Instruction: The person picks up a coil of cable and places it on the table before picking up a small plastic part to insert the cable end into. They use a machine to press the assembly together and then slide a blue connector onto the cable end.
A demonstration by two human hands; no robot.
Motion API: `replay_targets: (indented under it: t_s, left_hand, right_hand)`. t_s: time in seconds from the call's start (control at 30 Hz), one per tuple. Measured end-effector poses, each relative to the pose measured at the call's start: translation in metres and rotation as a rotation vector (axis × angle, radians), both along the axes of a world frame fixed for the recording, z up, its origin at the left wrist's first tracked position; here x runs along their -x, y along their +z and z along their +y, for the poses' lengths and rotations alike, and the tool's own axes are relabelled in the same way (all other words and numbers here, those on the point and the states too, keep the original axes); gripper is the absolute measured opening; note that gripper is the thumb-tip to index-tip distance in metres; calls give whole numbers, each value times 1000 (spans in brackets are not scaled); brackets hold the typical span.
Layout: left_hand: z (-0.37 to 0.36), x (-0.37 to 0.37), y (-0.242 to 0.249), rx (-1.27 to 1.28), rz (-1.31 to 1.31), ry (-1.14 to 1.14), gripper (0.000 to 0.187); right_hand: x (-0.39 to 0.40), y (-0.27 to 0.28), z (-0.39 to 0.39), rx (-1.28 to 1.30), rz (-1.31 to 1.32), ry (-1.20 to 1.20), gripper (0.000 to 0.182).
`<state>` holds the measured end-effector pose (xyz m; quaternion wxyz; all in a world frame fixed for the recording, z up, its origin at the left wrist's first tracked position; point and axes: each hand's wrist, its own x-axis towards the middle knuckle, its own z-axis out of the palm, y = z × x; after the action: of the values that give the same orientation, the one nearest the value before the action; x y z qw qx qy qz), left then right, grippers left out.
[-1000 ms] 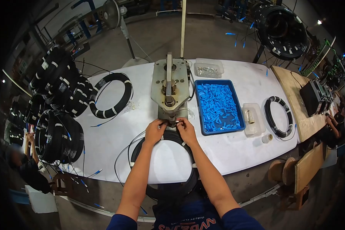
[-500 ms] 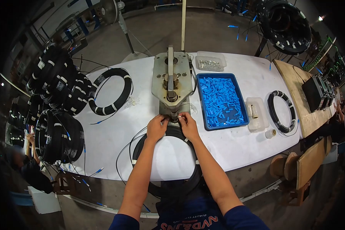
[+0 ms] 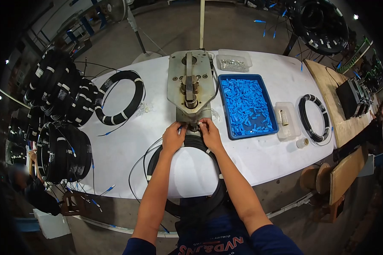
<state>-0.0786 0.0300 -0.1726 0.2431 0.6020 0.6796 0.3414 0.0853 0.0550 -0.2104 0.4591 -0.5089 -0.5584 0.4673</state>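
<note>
A metal bench press stands upright in the middle of the table, a long bar along its top. My left hand is closed at the lower front of the press, pinching a thin cable end; a speck of blue shows at its fingertips. Just to the right, my right hand is closed with thumb and finger on a small whitish piece, too small to name. Both sets of fingertips are close together under the press head. Below my hands lies a coil of black cable, overhanging the table's near edge.
A blue tray of small blue connector parts sits right of the press, with clear plastic boxes nearby. Black cable coils are stacked left. Another coil lies right. A person's arm shows far left.
My view has shifted slightly, with the tray and press head sitting higher. The bar on the press has dropped relative to its top plate. My hands remain at the press, still closed.
</note>
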Motion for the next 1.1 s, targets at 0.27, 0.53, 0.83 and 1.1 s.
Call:
replay_targets:
  t_s: [0.27,0.53,0.83,1.1]
  left_hand:
    - [2,0,-2,24,23,11,25]
    - [5,0,-7,29,28,12,27]
    - [5,2,-8,41,30,-12,26]
    - [3,1,-3,65,12,-9,26]
  right_hand:
    - [0,0,1,21,-72,-12,19]
    - [3,2,0,-3,-101,-42,21]
    - [1,6,0,52,-130,-7,22]
    - [1,3,1,40,-95,-14,19]
